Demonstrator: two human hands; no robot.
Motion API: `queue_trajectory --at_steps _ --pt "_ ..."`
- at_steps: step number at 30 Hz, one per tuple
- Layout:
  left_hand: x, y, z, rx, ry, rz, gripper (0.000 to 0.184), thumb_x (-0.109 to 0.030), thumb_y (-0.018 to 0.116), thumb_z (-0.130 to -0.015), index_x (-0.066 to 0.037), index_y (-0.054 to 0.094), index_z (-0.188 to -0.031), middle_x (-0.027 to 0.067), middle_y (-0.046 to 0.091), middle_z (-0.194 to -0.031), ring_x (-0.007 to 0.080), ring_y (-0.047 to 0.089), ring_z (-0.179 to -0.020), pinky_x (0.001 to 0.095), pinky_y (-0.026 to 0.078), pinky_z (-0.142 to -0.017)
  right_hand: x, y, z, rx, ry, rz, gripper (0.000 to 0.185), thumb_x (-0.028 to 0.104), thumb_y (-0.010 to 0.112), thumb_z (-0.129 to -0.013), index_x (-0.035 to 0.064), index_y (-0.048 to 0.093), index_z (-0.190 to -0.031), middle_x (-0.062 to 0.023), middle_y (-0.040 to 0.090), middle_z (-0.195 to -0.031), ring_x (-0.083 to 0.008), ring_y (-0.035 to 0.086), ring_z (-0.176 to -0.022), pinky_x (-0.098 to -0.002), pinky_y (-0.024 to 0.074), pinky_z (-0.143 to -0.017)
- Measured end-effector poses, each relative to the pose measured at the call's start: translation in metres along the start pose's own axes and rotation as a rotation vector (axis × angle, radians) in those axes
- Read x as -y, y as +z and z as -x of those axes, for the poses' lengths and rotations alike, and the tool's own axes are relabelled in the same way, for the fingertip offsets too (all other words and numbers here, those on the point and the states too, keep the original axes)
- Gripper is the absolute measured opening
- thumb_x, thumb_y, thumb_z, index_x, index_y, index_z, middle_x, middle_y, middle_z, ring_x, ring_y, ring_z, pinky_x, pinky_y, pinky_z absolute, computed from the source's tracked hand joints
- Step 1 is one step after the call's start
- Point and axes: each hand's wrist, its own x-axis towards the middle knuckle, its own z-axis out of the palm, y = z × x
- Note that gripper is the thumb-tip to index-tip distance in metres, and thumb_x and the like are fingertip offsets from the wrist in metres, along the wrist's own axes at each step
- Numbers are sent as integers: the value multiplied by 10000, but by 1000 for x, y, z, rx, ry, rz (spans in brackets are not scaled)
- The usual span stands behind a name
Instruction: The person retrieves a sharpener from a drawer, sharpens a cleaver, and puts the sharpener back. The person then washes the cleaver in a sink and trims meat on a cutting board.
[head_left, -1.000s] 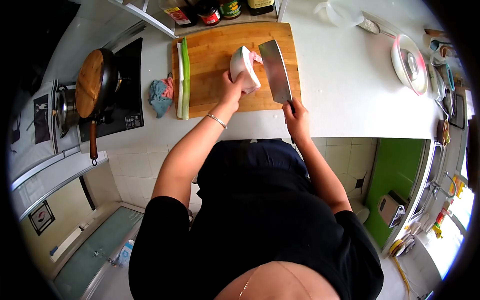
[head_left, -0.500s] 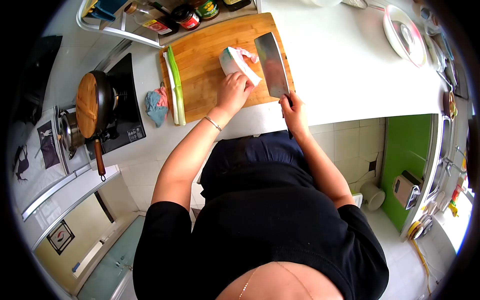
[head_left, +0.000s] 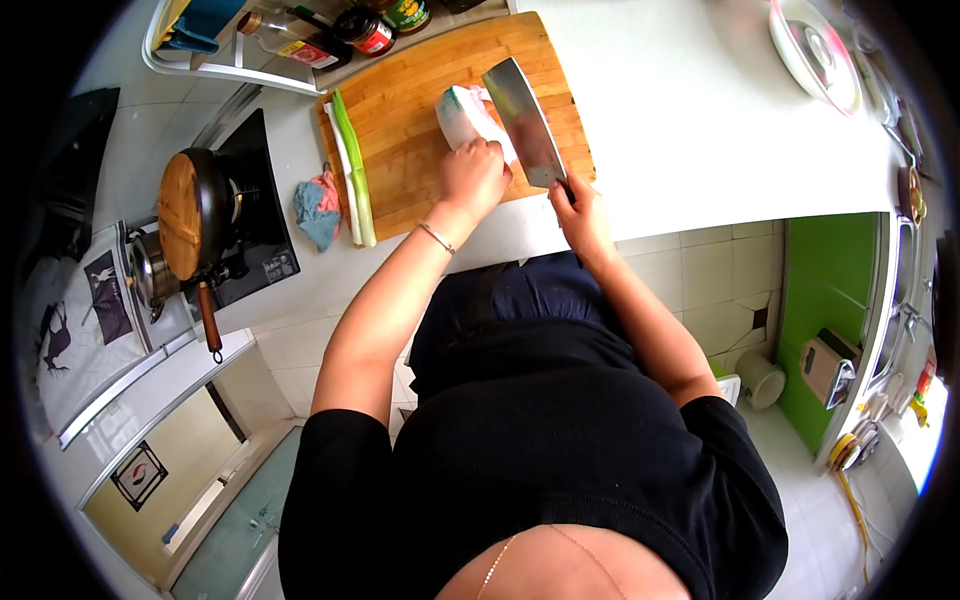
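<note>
A pale piece of pork [head_left: 465, 117] with a greenish mark and some pink meat lies on the wooden cutting board [head_left: 400, 95]. My left hand [head_left: 476, 180] is closed on its near end, fingers bent and pressed together. In my right hand [head_left: 582, 218] is the handle of a cleaver [head_left: 527, 125], held with the broad blade tilted and pointing away from me. The blade hides the pork's right side, and whether it touches the meat I cannot tell. Along the board's left edge lie leek stalks [head_left: 354, 170], white and green.
A crumpled cloth [head_left: 318, 210] lies left of the board. Beyond it, a pan with a wooden lid [head_left: 180, 215] stands on the black stove [head_left: 262, 225]. Bottles and jars [head_left: 365, 32] fill a rack behind the board. A white bowl [head_left: 795, 55] sits at the far right of the counter.
The cleaver has moved left, and its blade now overlaps the pork's right side in view. My left hand has curled further over the near end. The whole view has shifted slightly.
</note>
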Motion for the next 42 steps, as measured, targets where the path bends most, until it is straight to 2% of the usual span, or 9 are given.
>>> queue_trajectory --at_steps 15,18,21,26,28,30,35,38,42 --pt "12 19 14 -168 -88 282 101 -92 669 -653 -49 592 -703 105 610 -723 304 603 -707 393 498 -641 3 -2 6 14 -58 63 209 143 560 -849 16 600 -1010 -184 600 -805 -301 589 -672 -350 456 -605" --pt "11 13 21 -196 -31 291 242 -89 693 -647 -56 599 -868 105 611 -865 306 597 -760 393 493 -677 3 -2 7 26 -33 51 210 144 559 -851 13 599 -1011 -182 601 -808 -297 589 -671 -348 456 -608" --pt "10 -1 20 -39 -163 291 482 -66 707 -638 -114 562 -1095 105 545 -1093 292 559 -972 394 481 -779 1 -1 7 24 -40 31 213 144 557 -854 11 597 -1015 -185 599 -811 -291 587 -665 -348 454 -605" --pt "47 -5 10 -95 244 -139 667 -24 690 -611 -226 517 -1223 71 442 -1254 244 348 -1267 417 413 -941 -7 -1 5 -11 24 -21 173 145 553 -860 -10 581 -932 -176 572 -726 -266 535 -589 -346 427 -563" --pt "56 -8 -5 -134 380 -145 610 -39 682 -611 -204 541 -1180 37 461 -1244 238 380 -1246 397 433 -929 -8 -3 2 -36 44 -32 168 146 551 -862 -17 571 -900 -171 560 -695 -253 512 -563 -344 416 -548" --pt "59 -15 -16 165 363 45 544 -68 682 -616 -184 562 -1135 3 462 -1282 225 404 -1230 368 445 -924 -6 -6 -3 -70 34 -46 166 145 550 -867 -21 553 -860 -157 536 -646 -225 484 -541 -338 402 -531" --pt "60 -8 -26 -253 211 166 322 -269 734 -685 -46 621 -888 117 607 -1032 267 549 -1021 380 475 -822 4 -15 -8 -111 -19 -45 171 152 541 -880 -17 561 -861 -115 538 -630 -163 483 -512 -309 402 -506" --pt "35 -44 -16 97 -220 202 426 -383 686 -740 -42 612 -986 127 612 -997 297 569 -964 395 466 -818 23 -19 -7 14 89 -190 174 151 487 -925 -6 551 -881 -11 544 -643 -61 457 -469 -229 391 -435" --pt "39 0 -3 -216 -137 165 478 -339 749 -685 -66 593 -1045 91 568 -942 304 537 -935 384 441 -821 22 -8 -13 70 119 -258 140 148 459 -942 15 491 -971 -40 571 -661 -66 446 -426 -225 368 -394"
